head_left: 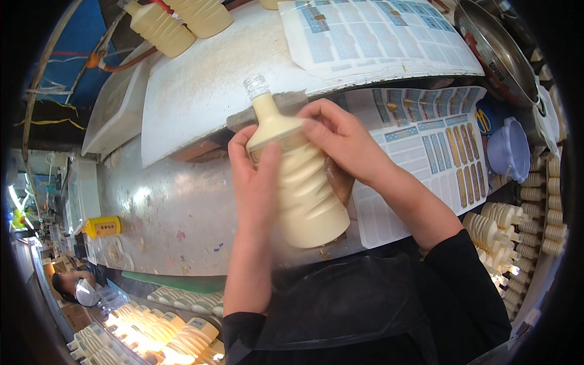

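"What step are you in over there?"

"Through the head view, I'd call it working at the shoulder of the bottle (310,204). Both my hands are up there, and a faint band seems to run round it. I take this to be smoothing work, though I can't make out any loose edge."

"And the grip?"

"My left hand (250,163) clasps the left side, thumb across the front and fingers round the edge. It's a bit blurred. My right hand (344,140) pinches the right of the shoulder between thumb and curled forefinger. Whether a scrap of film sits in that pinch, I can't tell."

"Where's the bottle exactly?"

"Between my hands, over the near side of the table (182,213), tilted, with its clear neck (256,87) pointing away and a little left. The neck comes up in front of the block (240,119). I can't tell whether the base touches anything. The label sheet (380,222) lies just to the right, partly under my right forearm."

"What does the next move call for?"

"Even thumb pressure round the curve, I'd say, with the left hand steadying so the bottle doesn't twist. Those ridges could trap a crease."
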